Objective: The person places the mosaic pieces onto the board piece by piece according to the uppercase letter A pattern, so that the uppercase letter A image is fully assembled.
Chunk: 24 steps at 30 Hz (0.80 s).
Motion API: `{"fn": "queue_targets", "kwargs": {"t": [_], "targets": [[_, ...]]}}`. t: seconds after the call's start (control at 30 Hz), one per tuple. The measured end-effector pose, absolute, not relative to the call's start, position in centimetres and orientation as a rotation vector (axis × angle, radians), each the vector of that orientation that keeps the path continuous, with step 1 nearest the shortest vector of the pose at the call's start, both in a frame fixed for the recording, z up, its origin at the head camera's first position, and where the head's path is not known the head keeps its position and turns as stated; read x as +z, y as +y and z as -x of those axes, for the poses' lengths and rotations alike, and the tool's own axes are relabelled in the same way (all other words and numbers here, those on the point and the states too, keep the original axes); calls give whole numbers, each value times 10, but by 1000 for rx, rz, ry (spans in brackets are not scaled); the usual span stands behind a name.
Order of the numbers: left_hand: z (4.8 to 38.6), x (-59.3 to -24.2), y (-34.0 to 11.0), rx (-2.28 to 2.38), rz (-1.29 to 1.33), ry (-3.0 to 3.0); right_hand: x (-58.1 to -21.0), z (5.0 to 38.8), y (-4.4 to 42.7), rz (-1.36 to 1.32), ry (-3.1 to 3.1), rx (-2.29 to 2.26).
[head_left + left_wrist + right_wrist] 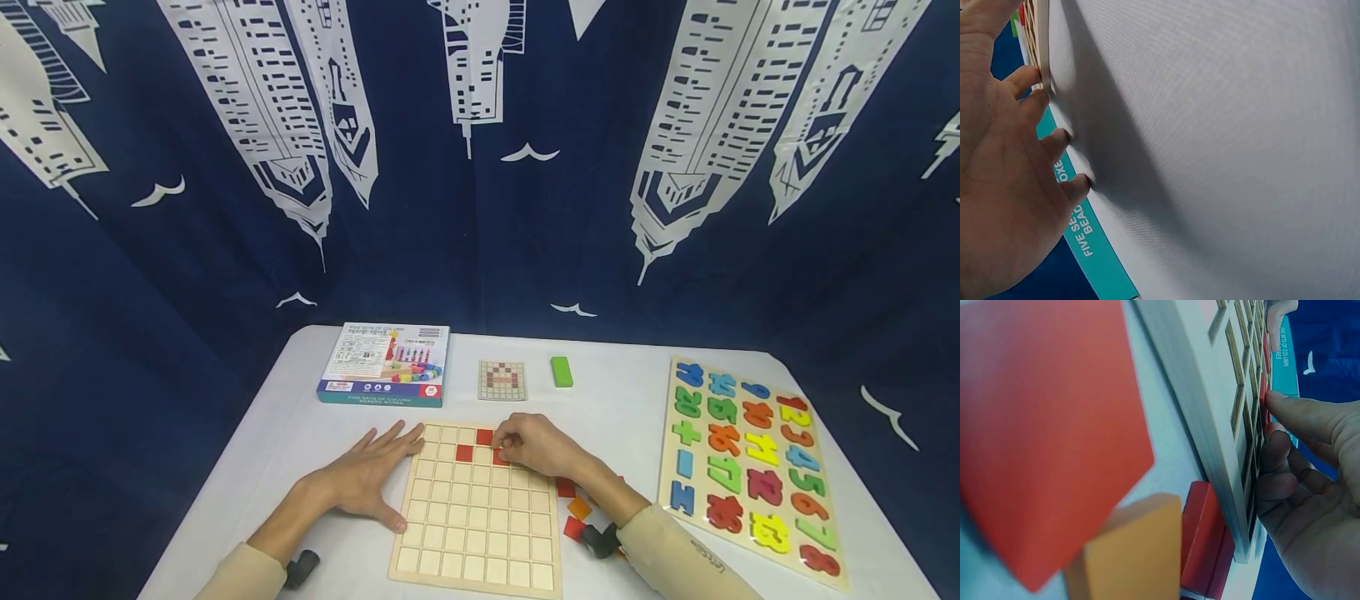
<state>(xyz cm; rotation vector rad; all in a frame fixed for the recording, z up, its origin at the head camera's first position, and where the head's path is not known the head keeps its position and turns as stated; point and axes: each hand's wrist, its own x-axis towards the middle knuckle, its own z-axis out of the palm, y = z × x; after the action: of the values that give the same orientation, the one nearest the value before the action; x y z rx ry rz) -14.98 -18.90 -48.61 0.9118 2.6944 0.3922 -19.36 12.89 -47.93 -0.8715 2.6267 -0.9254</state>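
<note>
A wooden grid board point(457, 518) lies on the white table with red square tiles point(464, 453) in its upper cells. My left hand point(367, 475) is spread along the board's left side, fingertips and thumb at the edge. In the left wrist view that hand point(1016, 162) has its fingers apart. My right hand point(542, 446) reaches over the upper right of the board, its fingers curled and its thumb on a red tile point(500, 457). The right wrist view shows this hand point(1310, 469) with thumb and fingers at the red tile, which they partly hide.
Loose red tiles point(574, 528) and an orange tile point(579, 508) lie right of the board, partly under my right forearm. Behind are a boxed bead set point(386, 367), a small pattern card point(502, 380) and a green block point(561, 372). A number puzzle point(742, 467) lies right.
</note>
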Motion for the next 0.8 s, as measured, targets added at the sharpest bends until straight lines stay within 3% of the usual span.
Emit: {"fn": "queue_targets", "kwargs": {"t": [0.8], "targets": [[149,-486,-189,399,-929,2695,-473,191,148,812,2632,-973]]}}
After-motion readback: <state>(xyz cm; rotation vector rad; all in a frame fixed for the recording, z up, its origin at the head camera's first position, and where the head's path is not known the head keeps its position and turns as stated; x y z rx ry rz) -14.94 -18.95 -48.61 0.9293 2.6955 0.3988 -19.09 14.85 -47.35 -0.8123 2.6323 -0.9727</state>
